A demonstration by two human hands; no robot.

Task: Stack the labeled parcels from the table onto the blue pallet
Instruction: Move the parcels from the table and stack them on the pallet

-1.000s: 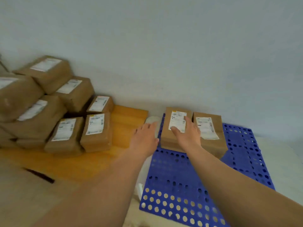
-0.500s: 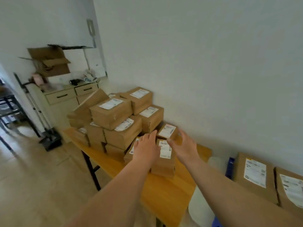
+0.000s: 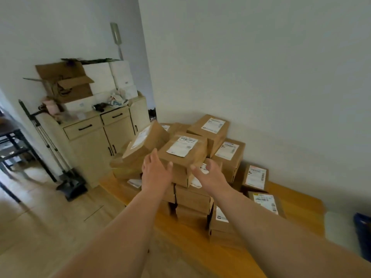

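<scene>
Both forearms reach forward over the wooden counter [image 3: 236,255], and the hands flank the near corner of the top parcel [image 3: 183,152]: the left hand [image 3: 155,173] with loose fingers against its left face, the right hand [image 3: 208,174] slack just off its right face, neither yet gripping. That parcel lies straight ahead atop the heap, label up, its long axis running away toward the wall. The blue pallet [image 3: 363,235] shows only at the far right edge.
</scene>
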